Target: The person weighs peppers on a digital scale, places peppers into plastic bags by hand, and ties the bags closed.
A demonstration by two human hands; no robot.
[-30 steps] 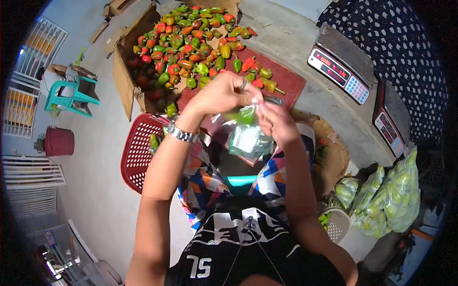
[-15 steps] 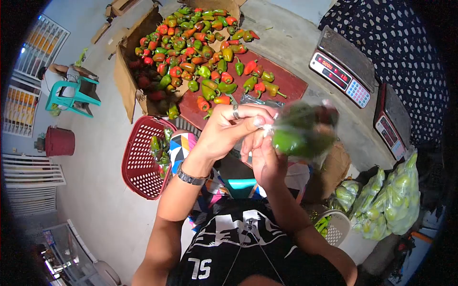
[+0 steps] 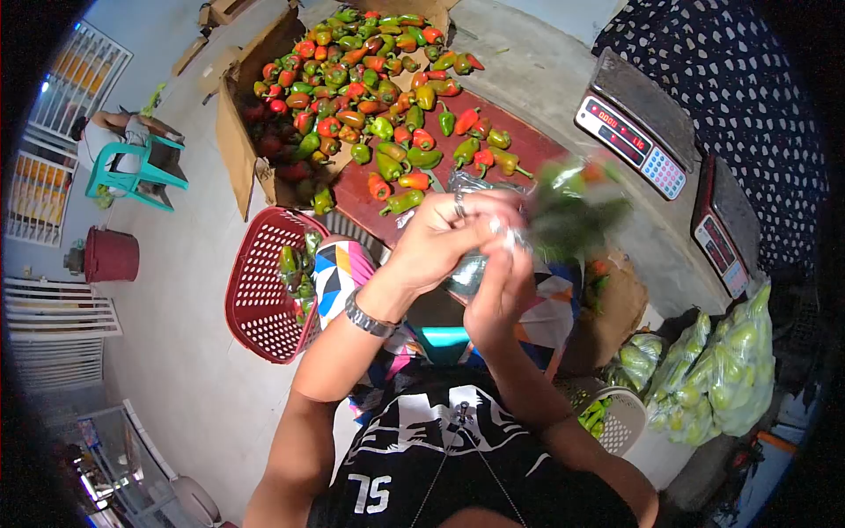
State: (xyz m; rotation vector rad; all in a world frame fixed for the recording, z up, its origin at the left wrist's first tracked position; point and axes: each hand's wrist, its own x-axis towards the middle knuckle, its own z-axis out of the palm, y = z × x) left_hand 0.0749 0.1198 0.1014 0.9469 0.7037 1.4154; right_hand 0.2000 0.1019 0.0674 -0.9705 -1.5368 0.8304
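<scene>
A clear plastic bag of peppers (image 3: 576,211), blurred by motion, sticks out to the right from my two hands. My left hand (image 3: 449,233), with a ring and a wristwatch, pinches the gathered neck of the bag. Close against it, my right hand (image 3: 502,286) has its fingers closed on the same neck. The exact grip of the fingertips is partly hidden. Beyond my hands, loose red and green peppers (image 3: 378,128) lie on a dark red table (image 3: 519,145) and in an opened cardboard box (image 3: 231,132). Folded clear plastic bags (image 3: 466,182) lie at the table's near edge.
A red plastic basket (image 3: 264,290) with bagged peppers stands left of my legs. Two digital scales (image 3: 629,145) are at the right. Bags of green produce (image 3: 735,370) and a pale basket (image 3: 625,422) sit lower right. Another person (image 3: 114,141) sits by a green chair (image 3: 132,172).
The bag of peppers has swung and turned upward, still blurred. Both hands have shifted slightly right, still together at the bag's neck.
</scene>
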